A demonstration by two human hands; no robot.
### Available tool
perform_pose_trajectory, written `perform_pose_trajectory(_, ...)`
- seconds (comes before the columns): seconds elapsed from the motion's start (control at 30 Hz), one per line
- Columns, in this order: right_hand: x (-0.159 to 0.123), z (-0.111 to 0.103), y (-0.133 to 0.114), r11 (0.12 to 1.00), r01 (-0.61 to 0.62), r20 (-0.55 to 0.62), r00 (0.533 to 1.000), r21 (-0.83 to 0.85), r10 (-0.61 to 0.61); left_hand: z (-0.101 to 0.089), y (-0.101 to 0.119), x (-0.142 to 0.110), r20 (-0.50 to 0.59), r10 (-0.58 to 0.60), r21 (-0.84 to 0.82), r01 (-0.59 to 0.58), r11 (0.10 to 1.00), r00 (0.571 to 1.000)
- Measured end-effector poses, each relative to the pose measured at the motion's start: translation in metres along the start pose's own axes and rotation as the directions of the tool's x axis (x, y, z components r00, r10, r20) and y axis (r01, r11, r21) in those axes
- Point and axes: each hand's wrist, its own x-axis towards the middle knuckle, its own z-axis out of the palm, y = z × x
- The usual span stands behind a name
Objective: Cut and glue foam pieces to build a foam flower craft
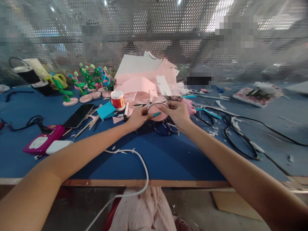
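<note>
Bare forearms (84, 149) rise from the lower corners, flanking pale, crumpled cloth (144, 211) at bottom centre. At mid-frame a flat, round pink disc (156, 109) is pinched between both hands: left hand (138, 120) on its left edge, right hand (180, 116) on its upper right. Its tilted face is turned towards the camera, the foreshortened outline longest from left to right. Glossy dark-blue loops (161, 129) lie just below on the blue desk (173, 162). Thin pink and white sheets (139, 69) are heaped at upper centre; leftward stand a red-and-white tub (117, 101) and curled green strips (64, 91) on round pink bases (70, 102).
</note>
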Motion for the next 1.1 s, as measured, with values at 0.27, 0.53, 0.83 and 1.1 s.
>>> perform_pose_trajectory(0.27,-0.0009,0.0005,-0.0008,0.992,0.122,-0.048,0.992,0.024,-0.121,0.0025,0.0021,-0.0041,-0.011,-0.021,-0.125,0.02,0.992,1.0)
perform_pose_trajectory(0.53,0.0009,-0.0003,-0.0005,0.976,0.216,-0.018,0.976,-0.018,-0.216,-0.0004,-0.0026,-0.0025,0.03,-0.027,-0.036,0.028,0.999,0.999)
perform_pose_trajectory(0.83,0.001,-0.0007,-0.0044,0.986,0.166,-0.051,0.985,-0.004,-0.166,0.0019,0.0039,-0.005,-0.044,-0.025,-0.172,0.017,0.985,0.999)
perform_pose_trajectory(1.1,0.0014,-0.0025,-0.0023,0.992,0.126,-0.02,0.992,-0.023,-0.126,-0.0001,0.0017,-0.0039,-0.135,-0.02,-0.139,0.001,0.99,0.991)
